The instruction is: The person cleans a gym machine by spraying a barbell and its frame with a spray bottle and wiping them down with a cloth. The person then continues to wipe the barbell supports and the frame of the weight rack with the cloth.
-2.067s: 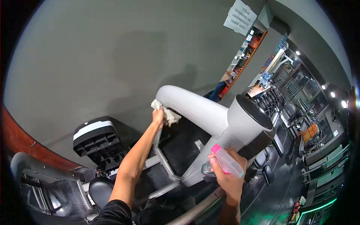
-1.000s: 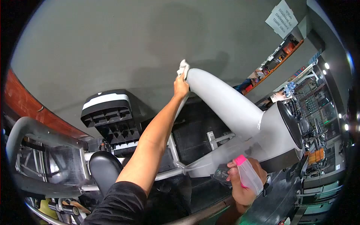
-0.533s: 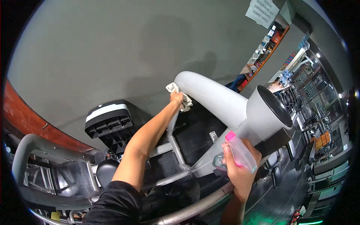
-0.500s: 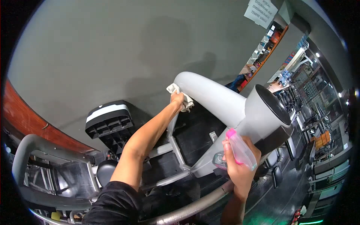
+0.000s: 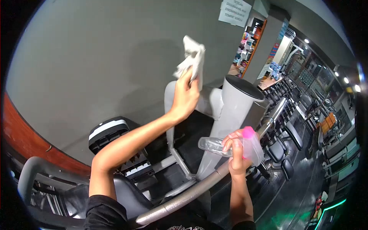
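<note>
A crumpled white cloth (image 5: 195, 57) is pinched in my left hand (image 5: 185, 99), held up in front of the grey wall. Below and behind that hand is the curved grey tube (image 5: 169, 99) of a gym machine; the cloth appears clear of it. My right hand (image 5: 237, 155) is wrapped round a clear spray bottle (image 5: 211, 145) with a pink nozzle, tilted onto its side. The bottle is in front of the machine's thick grey column (image 5: 226, 115), which has a black round cap (image 5: 243, 86).
A bare metal bar (image 5: 188, 198) crosses in front of me, below both hands. A black-and-white pedal-like part (image 5: 109, 129) stands by the wall at left. Dumbbell racks and benches (image 5: 278, 151) line the right side. A printed sign (image 5: 234, 12) hangs on the wall.
My left hand has lifted the cloth up off the grey tube. The spray bottle has turned more sideways in my right hand. The view has shifted to the right.
</note>
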### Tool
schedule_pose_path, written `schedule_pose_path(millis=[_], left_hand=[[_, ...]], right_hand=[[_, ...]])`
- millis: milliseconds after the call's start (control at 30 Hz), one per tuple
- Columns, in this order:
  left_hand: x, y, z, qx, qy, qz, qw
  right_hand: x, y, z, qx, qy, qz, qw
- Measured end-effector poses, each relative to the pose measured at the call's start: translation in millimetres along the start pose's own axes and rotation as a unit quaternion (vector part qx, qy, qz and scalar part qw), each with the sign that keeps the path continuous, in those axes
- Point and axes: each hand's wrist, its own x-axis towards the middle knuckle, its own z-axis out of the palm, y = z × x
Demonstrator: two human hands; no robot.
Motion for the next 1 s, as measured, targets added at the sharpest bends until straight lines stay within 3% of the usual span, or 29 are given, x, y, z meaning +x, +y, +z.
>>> schedule_pose_path(millis=[67,100,167,200,233,300,400,467,633,700,733,767,833,867,900,1000], left_hand=[[13,13,19,0.013,-0.018,0.13,0.991],[16,21,29,0.013,-0.017,0.212,0.977],[2,36,41,0.059,-0.157,0.299,0.939],[-7,40,45,0.148,-0.214,0.353,0.899],[-16,30,49,0.204,-0.201,0.409,0.866],[-17,2,45,0.2,-0.17,0.451,0.853],[-38,-39,27,0.185,-0.221,0.386,0.876],[-57,-71,11,0.249,-0.26,0.378,0.853],[-73,-65,-20,0.309,-0.308,0.398,0.807],[-69,-65,-34,0.325,-0.325,0.305,0.834],[-59,-62,-38,0.283,-0.223,0.326,0.874],[-52,-58,-43,0.287,-0.169,0.268,0.904],[-23,-36,-36,0.16,-0.004,0.195,0.968],[-9,-19,-32,0.143,0.018,0.149,0.978],[0,-1,-22,0.086,0.037,0.159,0.983],[15,45,10,0.094,-0.089,0.253,0.959]], right_hand=[[-4,4,-5,0.049,0.026,-0.109,0.992],[-5,-1,-6,0.046,0.029,-0.114,0.992],[-9,-13,-5,0.069,0.055,-0.155,0.984],[-11,-16,-11,0.04,0.039,-0.172,0.983],[-15,-17,-17,0.039,0.041,-0.173,0.983],[-24,-17,-26,0.045,0.098,-0.156,0.982],[-34,-28,-33,0.044,0.122,-0.165,0.978],[-37,-37,-36,0.037,0.117,-0.181,0.976],[-44,-41,-43,0.084,0.178,-0.174,0.965],[-45,-42,-41,0.091,0.198,-0.179,0.959],[-46,-45,-44,0.093,0.197,-0.183,0.959],[-48,-48,-47,0.076,0.206,-0.167,0.961],[-50,-50,-48,0.059,0.219,-0.153,0.962],[-50,-50,-49,0.084,0.24,-0.13,0.958],[-48,-50,-49,0.108,0.259,-0.108,0.954],[-44,-52,-49,0.072,0.27,-0.118,0.953]])
